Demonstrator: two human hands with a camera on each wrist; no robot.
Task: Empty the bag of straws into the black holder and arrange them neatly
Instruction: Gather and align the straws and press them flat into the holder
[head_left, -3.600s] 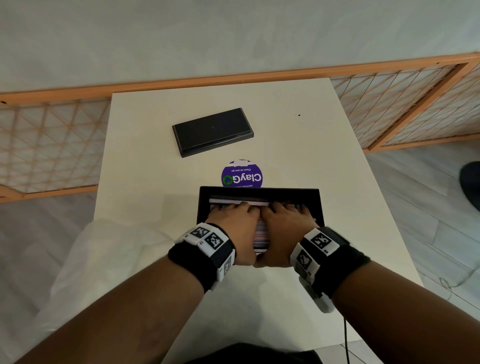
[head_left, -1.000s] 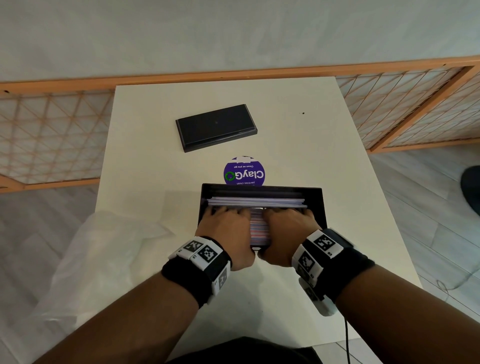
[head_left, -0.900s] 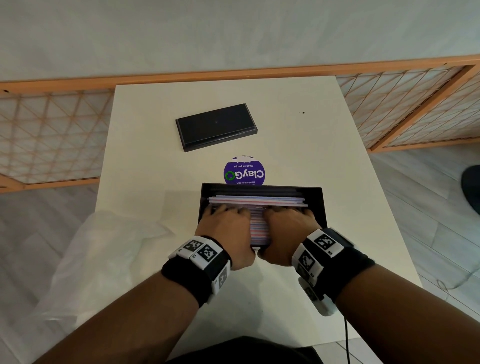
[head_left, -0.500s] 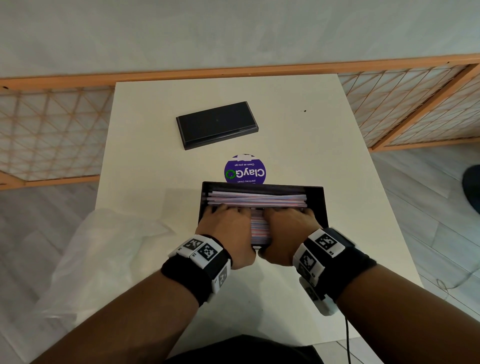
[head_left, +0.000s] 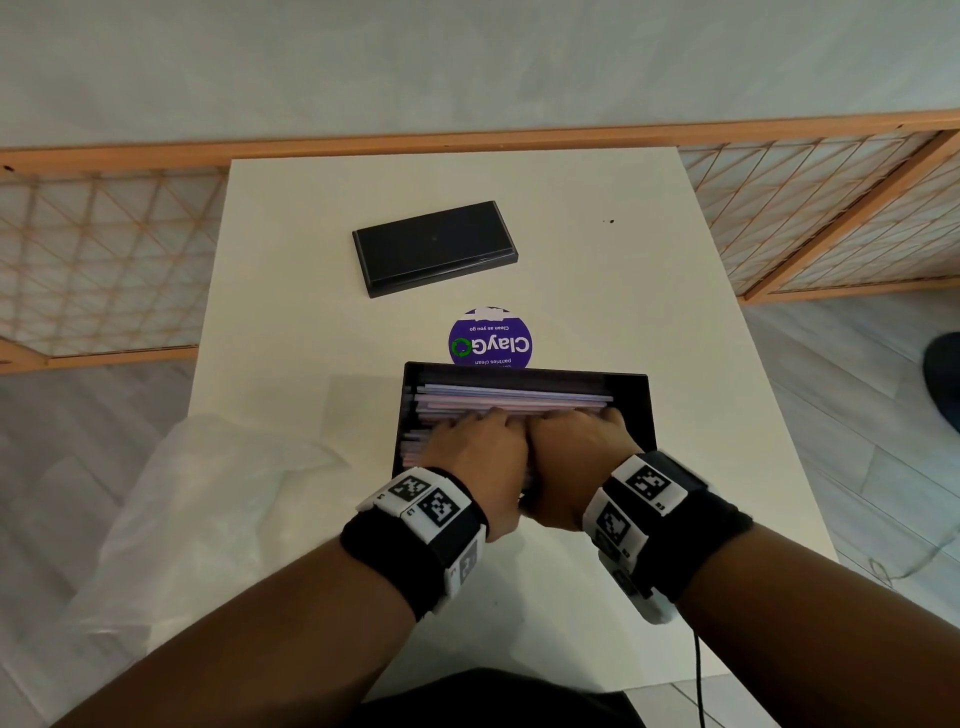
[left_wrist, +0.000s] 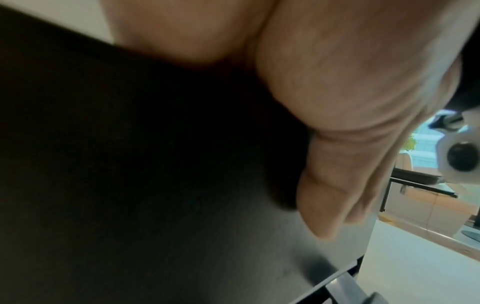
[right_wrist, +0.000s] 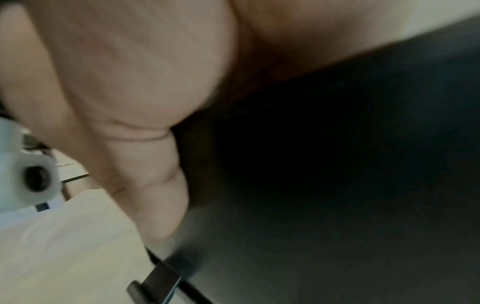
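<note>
The black holder (head_left: 645, 410) sits open on the white table (head_left: 623, 291), near the front edge. Pink, white and blue straws (head_left: 514, 399) lie lengthwise inside it. My left hand (head_left: 480, 439) and right hand (head_left: 576, 436) reach side by side over the near wall, fingers laid flat on the straws. In the wrist views each thumb (left_wrist: 335, 185) (right_wrist: 155, 185) lies against the outside of the dark near wall (left_wrist: 155, 185) (right_wrist: 337, 185). The hands hide the near part of the straws. The empty clear plastic bag (head_left: 208, 499) hangs over the table's left edge.
The holder's black lid (head_left: 434, 248) lies flat further back on the table. A round purple sticker (head_left: 490, 340) is between lid and holder. Wooden lattice panels (head_left: 104, 260) stand behind and to both sides. A cable (head_left: 698, 670) hangs from my right wrist.
Both hands have closed the gap between them over the straws. More of the straws now shows at the far side. The holder has stayed in place.
</note>
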